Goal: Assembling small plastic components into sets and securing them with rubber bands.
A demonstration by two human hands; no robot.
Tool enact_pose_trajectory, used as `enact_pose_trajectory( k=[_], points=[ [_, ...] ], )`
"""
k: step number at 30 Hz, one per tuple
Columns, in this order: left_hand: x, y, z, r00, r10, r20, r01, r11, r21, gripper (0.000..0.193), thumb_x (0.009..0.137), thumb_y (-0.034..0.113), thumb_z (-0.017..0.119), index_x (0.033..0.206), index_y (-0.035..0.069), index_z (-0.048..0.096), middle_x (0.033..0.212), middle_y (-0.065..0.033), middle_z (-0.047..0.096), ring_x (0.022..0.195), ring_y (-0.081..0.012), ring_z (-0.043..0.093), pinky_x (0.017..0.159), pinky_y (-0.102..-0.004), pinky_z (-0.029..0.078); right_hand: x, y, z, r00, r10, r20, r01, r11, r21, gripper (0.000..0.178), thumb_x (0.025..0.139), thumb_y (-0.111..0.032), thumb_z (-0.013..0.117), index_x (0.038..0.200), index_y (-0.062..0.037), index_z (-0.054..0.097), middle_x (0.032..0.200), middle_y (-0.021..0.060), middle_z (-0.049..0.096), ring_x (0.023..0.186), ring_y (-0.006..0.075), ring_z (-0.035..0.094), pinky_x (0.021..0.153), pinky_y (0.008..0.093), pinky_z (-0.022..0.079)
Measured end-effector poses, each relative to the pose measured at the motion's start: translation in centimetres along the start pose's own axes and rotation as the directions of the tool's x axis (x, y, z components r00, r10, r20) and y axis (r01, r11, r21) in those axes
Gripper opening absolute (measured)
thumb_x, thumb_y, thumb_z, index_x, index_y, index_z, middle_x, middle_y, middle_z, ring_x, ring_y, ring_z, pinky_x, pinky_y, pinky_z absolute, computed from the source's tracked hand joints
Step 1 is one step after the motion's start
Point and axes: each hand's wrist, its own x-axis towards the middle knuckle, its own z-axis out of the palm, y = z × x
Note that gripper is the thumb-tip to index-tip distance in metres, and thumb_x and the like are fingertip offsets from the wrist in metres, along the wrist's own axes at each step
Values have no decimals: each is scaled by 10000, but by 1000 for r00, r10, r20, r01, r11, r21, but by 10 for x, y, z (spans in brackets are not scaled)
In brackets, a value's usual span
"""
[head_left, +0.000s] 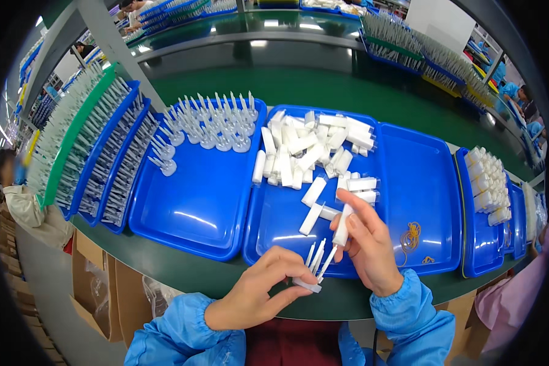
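My left hand (257, 291) is closed on the edge of a small pale base with several thin white rods (315, 259) standing up from it. In my right hand (369, 244) a white rectangular tube (343, 228) is pinched between thumb and fingers. Its lower end meets the tip of one rod; whether the rod reaches inside I cannot tell. Beyond both hands, a heap of similar white tubes (302, 146) lies in the blue middle tray (268, 235), with a few loose ones close to my right hand.
The left blue tray (192, 226) holds rows of clear-based pieces with upright rods (222, 125). Orange rubber bands (410, 235) lie in the right blue tray (418, 183). Stacked trays full of rods (85, 140) stand far left, and a tray of white tubes (487, 177) at right. A green conveyor (256, 79) runs behind.
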Motion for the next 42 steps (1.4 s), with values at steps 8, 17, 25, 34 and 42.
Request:
enact_pose_trajectory(
  k=[8,17,25,34,42],
  points=[
    [9,-10,3,1000,-5,-23,6,999,46,260,863,-29,749,1108,35,689,1077,-96,617,1038,-239,591,855,-331,505,3,2,-15,996,-89,13,90,985,-146,539,1044,-241,548,1514,-18,408,1015,104,624,814,116,620,637,243,544],
    [-2,-12,7,971,170,-167,-123,958,259,331,766,-76,797,1059,47,704,1053,-97,637,934,-253,655,780,-342,544,-5,8,-15,949,-270,163,302,926,-228,534,1014,-104,625,1490,32,424,1114,149,684,978,159,660,825,296,548],
    [9,-18,12,905,396,-154,-278,826,490,335,752,-77,783,1011,52,614,1034,-126,620,941,-253,629,841,-348,524,-27,-30,-7,908,-297,295,406,796,-449,501,950,-31,681,1421,24,519,1253,164,649,1019,157,664,846,299,559],
    [-7,-34,-16,819,472,-326,-236,795,559,215,957,-64,622,1132,31,542,1209,-101,545,1080,-178,556,940,-305,470,-244,0,-177,-190,-729,-658,483,514,-709,247,1079,-242,472,987,-46,590,830,25,535,721,110,494,670,272,420],
    [-7,-21,-27,813,397,-425,-94,811,577,226,998,43,640,1203,23,548,1145,-84,605,1025,-144,605,916,-277,499,-151,386,-265,31,308,-951,207,929,307,404,1072,-426,469,1217,-81,620,1011,24,643,829,129,618,670,310,518]
  ],
)
